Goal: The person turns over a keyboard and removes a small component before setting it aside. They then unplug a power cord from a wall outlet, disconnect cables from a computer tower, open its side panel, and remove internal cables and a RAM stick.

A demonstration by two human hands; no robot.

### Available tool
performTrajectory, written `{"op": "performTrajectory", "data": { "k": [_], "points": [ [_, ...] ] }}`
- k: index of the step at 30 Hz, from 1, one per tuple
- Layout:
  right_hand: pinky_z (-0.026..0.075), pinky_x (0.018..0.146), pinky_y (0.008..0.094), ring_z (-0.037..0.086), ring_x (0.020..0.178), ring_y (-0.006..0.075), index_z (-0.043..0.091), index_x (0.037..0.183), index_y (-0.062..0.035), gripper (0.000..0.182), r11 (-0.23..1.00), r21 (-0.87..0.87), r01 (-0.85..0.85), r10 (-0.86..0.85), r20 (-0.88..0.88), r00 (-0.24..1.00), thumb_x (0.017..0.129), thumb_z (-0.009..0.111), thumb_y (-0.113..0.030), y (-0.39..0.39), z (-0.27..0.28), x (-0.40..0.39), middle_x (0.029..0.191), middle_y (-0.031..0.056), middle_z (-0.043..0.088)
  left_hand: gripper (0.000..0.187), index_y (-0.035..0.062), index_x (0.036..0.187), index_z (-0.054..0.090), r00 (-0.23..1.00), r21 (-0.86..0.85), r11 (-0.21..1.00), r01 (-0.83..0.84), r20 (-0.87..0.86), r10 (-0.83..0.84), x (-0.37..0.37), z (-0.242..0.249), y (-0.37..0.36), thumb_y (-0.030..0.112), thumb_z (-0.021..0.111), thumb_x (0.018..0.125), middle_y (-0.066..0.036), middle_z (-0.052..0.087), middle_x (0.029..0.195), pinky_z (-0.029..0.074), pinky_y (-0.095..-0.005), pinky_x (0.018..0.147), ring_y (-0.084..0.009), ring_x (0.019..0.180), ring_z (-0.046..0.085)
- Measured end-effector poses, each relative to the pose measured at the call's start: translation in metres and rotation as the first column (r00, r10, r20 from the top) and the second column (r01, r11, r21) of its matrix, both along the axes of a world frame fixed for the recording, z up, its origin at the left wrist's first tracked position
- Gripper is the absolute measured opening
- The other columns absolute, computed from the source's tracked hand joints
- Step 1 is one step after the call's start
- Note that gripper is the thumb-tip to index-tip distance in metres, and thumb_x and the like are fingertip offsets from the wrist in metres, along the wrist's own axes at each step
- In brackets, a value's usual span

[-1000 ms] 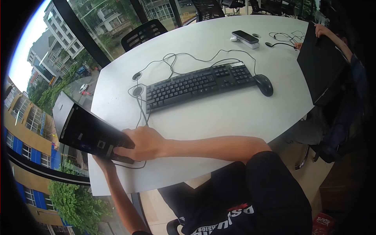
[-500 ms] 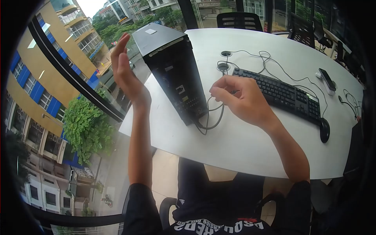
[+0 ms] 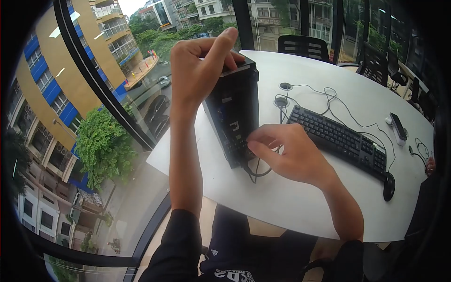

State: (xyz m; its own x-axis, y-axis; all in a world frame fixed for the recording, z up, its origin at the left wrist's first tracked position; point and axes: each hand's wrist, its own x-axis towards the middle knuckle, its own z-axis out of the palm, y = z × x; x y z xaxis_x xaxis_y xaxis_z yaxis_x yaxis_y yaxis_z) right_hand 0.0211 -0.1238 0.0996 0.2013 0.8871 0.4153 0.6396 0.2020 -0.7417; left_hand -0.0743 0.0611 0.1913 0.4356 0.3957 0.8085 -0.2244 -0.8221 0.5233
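Note:
A black computer tower [image 3: 233,113] stands upright on the white table, its rear panel of ports facing me. My left hand [image 3: 199,66] is on its top, fingers bent over the upper edge and thumb raised. Low on the rear panel, my right hand [image 3: 293,152] has thumb and forefinger pinched together right at the ports; what they hold, if anything, is hidden. Black cables [image 3: 264,175] loop out from the tower's lower back and pass behind this hand.
Right of the tower lie a black keyboard [image 3: 338,141] and a mouse [image 3: 389,187] on the table [image 3: 300,211]. Cables run through two grommets [image 3: 285,86]. A phone-like dark device [image 3: 398,126] lies farther right. Tall windows line the left; office chairs [image 3: 303,49] stand behind.
My left hand has moved from beside the tower onto its top. My right hand has come in to the lower rear ports. The camera view has shifted too.

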Motion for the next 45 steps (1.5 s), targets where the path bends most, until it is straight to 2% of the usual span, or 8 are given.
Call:
{"op": "performTrajectory", "data": {
  "k": [4, 14, 17, 23, 33, 36, 39, 45],
  "points": [
    [0.058, 0.074, 0.0336, 0.074, 0.076, 0.0259, 0.074, 0.101, 0.0069, 0.025, 0.999, -0.016, -0.048, 0.047, -0.059, 0.997, 0.093, 0.066, -0.016, 0.008, 0.013, 0.004, 0.085, 0.0199, 0.075, 0.052, -0.0022, 0.064, 0.073, 0.996, -0.034, 0.999, -0.016, -0.093, 0.013, 0.004, 0.008, 0.001, 0.040, 0.070, 0.094, -0.015, 0.074, 0.069, 0.051, -0.0346, 0.095, -0.0172, 0.066, 0.071],
    [0.058, 0.068, 0.0333, 0.074, 0.075, 0.0253, 0.074, 0.095, 0.0049, 0.017, 0.993, 0.084, -0.082, 0.080, 0.022, 0.997, 0.089, 0.070, -0.011, 0.013, -0.002, -0.003, 0.084, 0.0178, 0.074, 0.041, -0.0008, 0.080, 0.074, 0.959, -0.081, 0.964, 0.253, 0.153, -0.238, 0.004, -0.005, 0.006, 0.037, 0.067, 0.095, -0.012, 0.070, 0.067, 0.056, -0.0305, 0.066, -0.0206, 0.060, 0.071],
    [0.058, 0.067, 0.0332, 0.074, 0.073, 0.0259, 0.074, 0.094, 0.0048, 0.016, 0.990, 0.107, -0.088, 0.087, 0.011, 0.996, 0.089, 0.070, -0.010, 0.017, -0.008, -0.002, 0.084, 0.0181, 0.073, 0.048, -0.0036, 0.077, 0.075, 0.976, -0.086, 0.982, 0.168, 0.157, -0.153, 0.006, 0.000, 0.002, 0.038, 0.064, 0.099, -0.015, 0.071, 0.062, 0.054, -0.0310, 0.084, -0.0205, 0.053, 0.069],
    [0.057, 0.066, 0.0332, 0.073, 0.068, 0.0273, 0.073, 0.091, 0.0041, 0.014, 0.985, 0.146, -0.087, 0.095, -0.048, 0.994, 0.089, 0.070, -0.010, 0.018, -0.012, -0.003, 0.080, 0.0177, 0.073, 0.046, -0.0034, 0.077, 0.074, 0.956, -0.105, 0.978, 0.181, 0.252, -0.150, 0.012, -0.006, 0.005, 0.036, 0.065, 0.099, -0.014, 0.070, 0.061, 0.050, -0.0242, 0.053, -0.0180, 0.051, 0.067],
    [0.053, 0.059, 0.0402, 0.067, 0.059, 0.0373, 0.068, 0.086, 0.0047, 0.021, 1.000, -0.006, -0.030, 0.030, -0.012, 0.999, 0.092, 0.065, -0.015, 0.011, -0.002, -0.008, 0.067, 0.0211, 0.067, 0.040, -0.0018, 0.083, 0.075, 0.965, -0.135, 0.979, 0.153, 0.232, -0.119, 0.006, -0.007, 0.003, 0.036, 0.066, 0.095, -0.012, 0.072, 0.073, 0.056, -0.0291, 0.065, -0.0190, 0.064, 0.072],
    [0.042, 0.049, 0.0303, 0.055, 0.045, 0.0181, 0.067, 0.080, 0.0046, 0.021, 0.999, 0.024, -0.032, 0.032, 0.013, 0.999, 0.094, 0.067, -0.011, 0.011, -0.001, -0.008, 0.055, 0.0117, 0.061, 0.040, -0.0012, 0.085, 0.075, 0.972, -0.120, 0.982, 0.144, 0.205, -0.117, 0.005, -0.008, 0.005, 0.037, 0.066, 0.096, -0.012, 0.073, 0.077, 0.056, -0.0289, 0.066, -0.0187, 0.065, 0.072],
    [0.052, 0.058, 0.0400, 0.065, 0.056, 0.0372, 0.068, 0.082, 0.0069, 0.026, 0.988, -0.153, -0.020, 0.018, -0.017, 1.000, 0.093, 0.063, -0.016, 0.006, 0.014, -0.012, 0.065, 0.0213, 0.066, 0.042, -0.0007, 0.086, 0.076, 0.971, -0.090, 0.984, 0.153, 0.197, -0.133, 0.005, -0.008, 0.013, 0.038, 0.065, 0.097, -0.013, 0.073, 0.075, 0.056, -0.0279, 0.063, -0.0181, 0.063, 0.072],
    [0.044, 0.051, 0.0388, 0.057, 0.047, 0.0339, 0.066, 0.076, 0.0061, 0.029, 0.978, -0.209, -0.017, 0.002, -0.070, 0.998, 0.094, 0.063, -0.016, 0.007, 0.017, -0.015, 0.057, 0.0191, 0.059, 0.046, -0.0027, 0.079, 0.075, 0.976, -0.193, 0.967, 0.169, 0.169, -0.137, 0.006, 0.004, -0.006, 0.037, 0.064, 0.100, -0.013, 0.070, 0.061, 0.052, -0.0257, 0.054, -0.0166, 0.051, 0.067]
  ]
}}
